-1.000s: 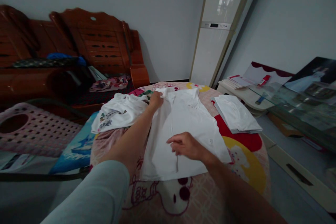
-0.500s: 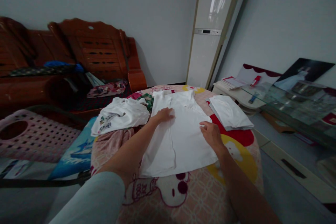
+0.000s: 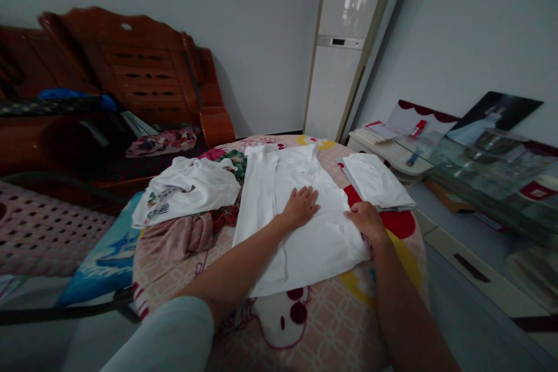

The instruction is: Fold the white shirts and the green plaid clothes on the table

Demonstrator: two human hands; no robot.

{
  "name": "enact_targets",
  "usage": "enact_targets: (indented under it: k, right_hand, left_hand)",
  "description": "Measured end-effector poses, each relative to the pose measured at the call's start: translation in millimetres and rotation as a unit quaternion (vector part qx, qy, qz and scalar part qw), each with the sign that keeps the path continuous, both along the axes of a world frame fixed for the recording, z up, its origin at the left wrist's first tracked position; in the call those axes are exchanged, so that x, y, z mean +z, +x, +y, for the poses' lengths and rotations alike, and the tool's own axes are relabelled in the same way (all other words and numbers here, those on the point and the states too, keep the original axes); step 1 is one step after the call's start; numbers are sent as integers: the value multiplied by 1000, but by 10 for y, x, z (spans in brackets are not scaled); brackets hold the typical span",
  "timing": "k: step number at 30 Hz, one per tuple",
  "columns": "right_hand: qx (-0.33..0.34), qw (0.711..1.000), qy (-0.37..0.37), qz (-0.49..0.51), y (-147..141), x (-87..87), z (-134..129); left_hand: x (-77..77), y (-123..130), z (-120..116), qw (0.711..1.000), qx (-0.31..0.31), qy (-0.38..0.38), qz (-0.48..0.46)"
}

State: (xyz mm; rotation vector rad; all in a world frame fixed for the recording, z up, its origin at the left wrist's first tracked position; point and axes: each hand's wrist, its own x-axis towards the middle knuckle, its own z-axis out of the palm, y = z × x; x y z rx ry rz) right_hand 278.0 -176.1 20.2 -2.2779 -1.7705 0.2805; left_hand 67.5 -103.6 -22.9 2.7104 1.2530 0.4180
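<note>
Currently I have the white shirt [image 3: 314,253] spread in the middle of the desk [image 3: 331,328], with what I take to be its hem towards me. Along its left side, a long strip lies doubled over the body; its edge runs from the far end to the near end. The right side shows no matching strip, only loose creases.

Left hand [image 3: 300,208]: palm down on the body of the shirt, right of the strip's edge, fingers flat and slightly spread, gripping nothing. Right hand [image 3: 367,220]: at the shirt's right edge, fingers curled. I cannot tell from this view whether cloth is pinched between them.

Neighbours: a folded white bundle [image 3: 378,182] to the right, near the right hand; a crumpled white top [image 3: 192,189] to the left, with a pink cloth [image 3: 176,236] beside its near side.

Step in hand, my reading: folding, with the left side done and the right side being taken up. The next move, I judge, calls for a firm hold on the right edge and an inward turn to match the left strip. I would press lightly with the left palm, since thin fabric may slide, and clear it before the layer lands.
</note>
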Motion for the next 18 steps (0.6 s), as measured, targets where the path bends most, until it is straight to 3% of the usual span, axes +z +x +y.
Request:
enact_targets:
  k: [6, 9, 11, 15, 18]
  right_hand:
    - [-65, 996, 25, -57, -15, 89, -48]
    - [-30, 999, 22, -7, -16, 70, -39]
    - [-11, 999, 27, 46, -3, 23, -12]
    - [-27, 980, 70, 186, 54, -77, 33]
    - [-33, 954, 72, 290, 99, -116, 26]
  left_hand:
    - [58, -22, 35, 996, -70, -18, -47]
    - [252, -2, -49, 987, -100, -45, -119]
    - [424, 29, -181, 974, -151, -102, -136]
    - [640, 127, -554, 924, -332, -183, -54]
    - [628, 198, -797, 932, -343, -114, 37]
